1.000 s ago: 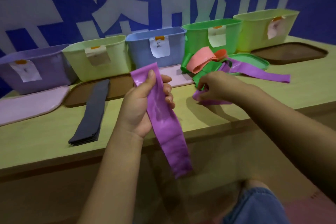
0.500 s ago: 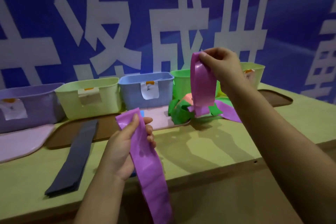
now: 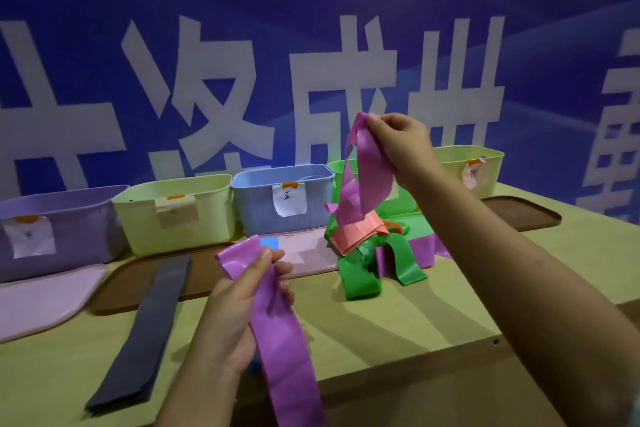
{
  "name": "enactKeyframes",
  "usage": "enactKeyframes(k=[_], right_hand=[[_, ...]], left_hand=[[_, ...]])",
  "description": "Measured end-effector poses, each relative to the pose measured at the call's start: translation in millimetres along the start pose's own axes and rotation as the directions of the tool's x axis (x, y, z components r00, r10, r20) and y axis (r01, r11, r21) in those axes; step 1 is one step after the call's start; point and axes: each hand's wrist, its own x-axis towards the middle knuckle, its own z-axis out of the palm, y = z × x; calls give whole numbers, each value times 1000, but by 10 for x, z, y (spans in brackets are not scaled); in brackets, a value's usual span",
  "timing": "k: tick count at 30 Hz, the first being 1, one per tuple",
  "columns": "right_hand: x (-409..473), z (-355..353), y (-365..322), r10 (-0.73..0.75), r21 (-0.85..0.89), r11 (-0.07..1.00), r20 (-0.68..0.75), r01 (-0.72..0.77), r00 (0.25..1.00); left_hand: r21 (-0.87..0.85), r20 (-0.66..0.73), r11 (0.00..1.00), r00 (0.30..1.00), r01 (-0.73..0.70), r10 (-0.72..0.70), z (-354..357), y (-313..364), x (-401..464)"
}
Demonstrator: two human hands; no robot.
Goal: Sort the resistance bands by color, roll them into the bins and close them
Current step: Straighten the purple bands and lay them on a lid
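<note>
My left hand [image 3: 239, 315] grips a purple band [image 3: 277, 340] near its top end; the rest hangs down past the table's front edge. My right hand [image 3: 398, 139] is raised and pinches the end of a second purple band [image 3: 363, 180], which dangles over a tangled pile of green bands [image 3: 360, 270], an orange band [image 3: 356, 232] and another purple one [image 3: 422, 250]. A dark grey band [image 3: 145, 333] lies flat on the table at the left. Behind stand a purple bin [image 3: 69, 229], a pale green bin [image 3: 180, 215], a blue bin [image 3: 270, 204], a green bin [image 3: 405, 204] and a yellow-green bin [image 3: 467, 166].
Lids lie flat in front of the bins: a pink lid [image 3: 41, 298] at the left, a brown lid [image 3: 114, 288], a pink lid [image 3: 311, 253] before the blue bin, a brown lid [image 3: 523, 215] at the right. The table's front edge [image 3: 398, 371] runs below my hands. A blue wall stands behind.
My right hand has lifted a purple band from the pile on the table up into the air, and it now hangs from my fingers. The left hand still holds its purple band.
</note>
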Motion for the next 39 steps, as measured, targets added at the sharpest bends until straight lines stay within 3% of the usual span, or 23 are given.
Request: enactKeyframes(k=[8,13,17,19,21,27,32,35,39], right_hand=[[-386,188,-279,106,266,948,251,-174,962],[-601,216,-478,127,287,927,362,-240,924],[-653,324,-546,135,325,909,363,-261,922],[-647,390,-558,179,363,876,366,-317,913],[-639,441,-563,225,422,817,394,-393,891],[-609,431,-602,256,553,678,439,-484,861],[-637,255,-592,271,490,739,414,-463,869],[-746,48,-531,224,424,776,506,-466,833],[-966,-192,-275,134,260,902,589,-344,797]], left_hand=[[100,-29,967,971,-235,238,207,177,3],[198,-48,950,966,-240,254,103,176,-38],[273,165,949,980,-158,115,48,111,-148],[318,276,931,957,-178,89,52,68,-197],[366,298,902,947,-229,119,105,58,-216],[461,173,854,969,-239,178,240,3,-189],[438,-79,869,953,-230,292,184,-4,-77],[418,-192,871,912,-257,362,132,112,-31],[407,-189,832,856,-378,481,119,308,-84]])
